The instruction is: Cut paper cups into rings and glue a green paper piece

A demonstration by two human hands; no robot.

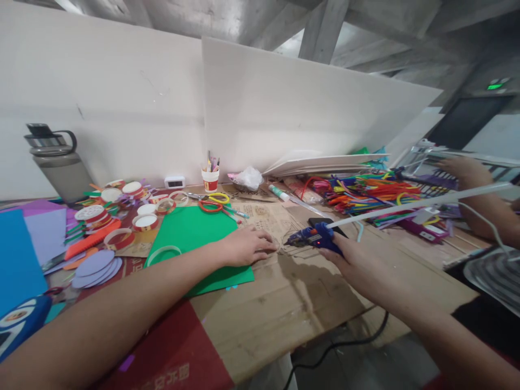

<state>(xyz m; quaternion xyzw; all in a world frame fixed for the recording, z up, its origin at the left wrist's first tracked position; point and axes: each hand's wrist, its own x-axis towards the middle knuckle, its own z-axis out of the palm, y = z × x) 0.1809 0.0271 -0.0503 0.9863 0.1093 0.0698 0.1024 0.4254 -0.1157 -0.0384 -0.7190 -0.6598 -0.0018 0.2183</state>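
Observation:
My right hand (361, 268) is wrapped around a blue hot glue gun (319, 236), whose dark nozzle points left. A long white glue stick (406, 207) juts from its back end toward the upper right. Just left of the nozzle, my left hand (246, 246) rests over the right edge of a green sheet (190, 227), its fingers bent and drawn together. Whatever its fingertips hold is hidden or too small to name. Under both hands lies brown cardboard (260, 314). Behind the glue gun a dark flat object (325, 222) is partly covered.
Paper cup rings (145, 222), lilac discs (97, 268), an orange cutter (93, 238) and a bottle (60, 162) stand left. Scissors (213, 201) and a pen cup (210, 180) are behind. Pipe cleaners (374, 192) lie right, near another person's arm (479, 189). A black cable (337, 344) hangs in front.

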